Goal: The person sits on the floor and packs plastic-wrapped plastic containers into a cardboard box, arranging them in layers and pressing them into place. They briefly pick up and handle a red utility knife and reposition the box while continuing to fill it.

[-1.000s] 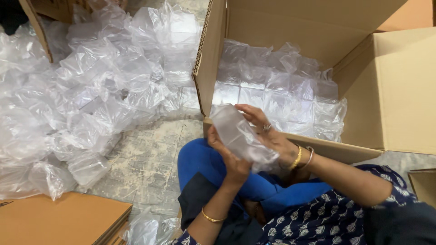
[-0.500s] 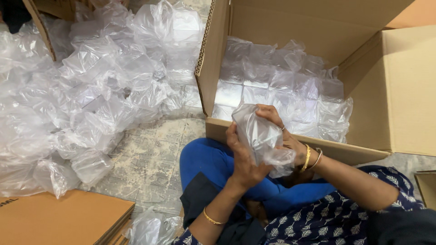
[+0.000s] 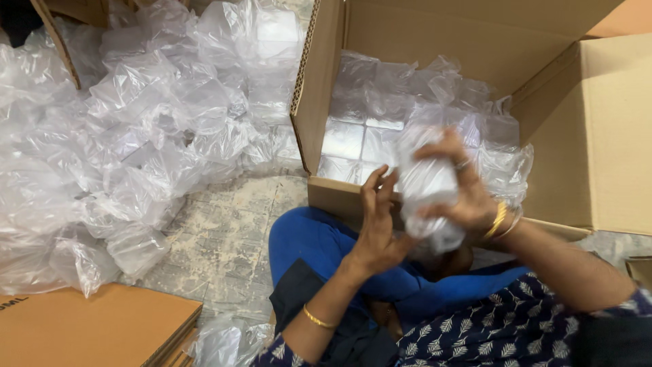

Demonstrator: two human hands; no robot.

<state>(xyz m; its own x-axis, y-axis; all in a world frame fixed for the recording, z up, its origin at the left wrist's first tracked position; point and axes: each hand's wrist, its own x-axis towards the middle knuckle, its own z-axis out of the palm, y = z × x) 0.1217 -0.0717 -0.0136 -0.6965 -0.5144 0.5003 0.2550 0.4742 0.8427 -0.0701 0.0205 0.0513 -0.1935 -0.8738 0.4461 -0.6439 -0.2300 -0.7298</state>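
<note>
**Bagged item held over the box edge**

My right hand grips a clear bagged packet above the cardboard box's near wall; my left hand, at nine o'clock, is spread open beside it. Slick plastic could slip out, I judge.

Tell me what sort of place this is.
Probably a packing area in a small workshop or warehouse. A heap of clear plastic-bagged items lies on the floor, an open cardboard box is partly filled with them, and flattened cardboard is stacked nearby.
</note>
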